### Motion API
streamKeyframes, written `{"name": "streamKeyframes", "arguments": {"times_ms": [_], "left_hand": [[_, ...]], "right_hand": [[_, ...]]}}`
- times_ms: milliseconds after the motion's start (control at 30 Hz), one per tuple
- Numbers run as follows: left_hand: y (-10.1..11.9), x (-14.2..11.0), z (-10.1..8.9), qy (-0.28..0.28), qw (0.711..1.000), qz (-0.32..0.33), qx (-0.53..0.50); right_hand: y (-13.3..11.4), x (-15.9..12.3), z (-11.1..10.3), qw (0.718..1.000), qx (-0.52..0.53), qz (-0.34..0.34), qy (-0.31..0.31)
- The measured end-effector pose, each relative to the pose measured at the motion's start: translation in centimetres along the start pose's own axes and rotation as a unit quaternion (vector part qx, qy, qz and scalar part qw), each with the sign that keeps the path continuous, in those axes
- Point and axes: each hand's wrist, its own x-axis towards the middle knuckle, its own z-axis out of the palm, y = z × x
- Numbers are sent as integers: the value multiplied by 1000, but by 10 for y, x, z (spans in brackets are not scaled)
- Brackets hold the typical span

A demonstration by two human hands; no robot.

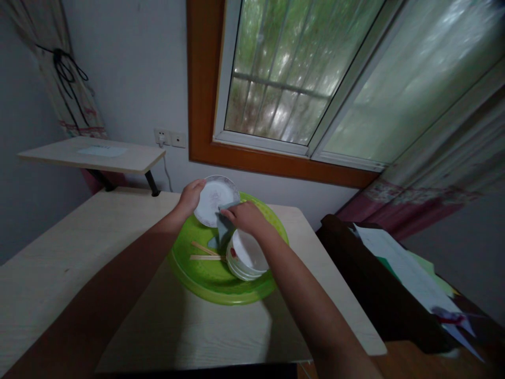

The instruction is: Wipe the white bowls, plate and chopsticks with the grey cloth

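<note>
My left hand grips the left rim of a white plate with a patterned edge, tilted up above a green basin. A grey-blue cloth is pinched in my right hand, against the plate's right side, and hangs down into the basin. Below my right hand, a stack of white bowls leans inside the basin, with a red mark on one. To its left lie wooden chopsticks. My right wrist and forearm cover part of the bowls and the basin's right side.
The basin stands on a pale wooden table. A small raised shelf on black legs is at the back left. Wall sockets and a window are behind. Papers lie on a dark piece of furniture at the right.
</note>
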Motion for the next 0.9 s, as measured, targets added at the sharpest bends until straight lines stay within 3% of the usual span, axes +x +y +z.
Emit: {"name": "streamKeyframes", "arguments": {"times_ms": [200, 433, 567, 700, 800, 900], "left_hand": [[-3, 4, -6, 43, 999, -1, 4], [-3, 5, -9, 64, 998, -3, -19], [2, 1, -4, 43, 998, -11, -36], [5, -5, 1, -15, 998, -12, -54], [7, -8, 1, -56, 998, -19, -24], [8, -9, 0, -61, 997, -13, 40]], "right_hand": [[14, 1, 5, 998, 53, 41, 12], [41, 6, 15, 972, 155, 152, 90], [46, 9, 25, 954, 244, 153, 82], [46, 11, 31, 946, 284, 138, 78], [46, 10, 30, 945, 284, 139, 85], [46, 10, 28, 947, 274, 143, 82]]}}
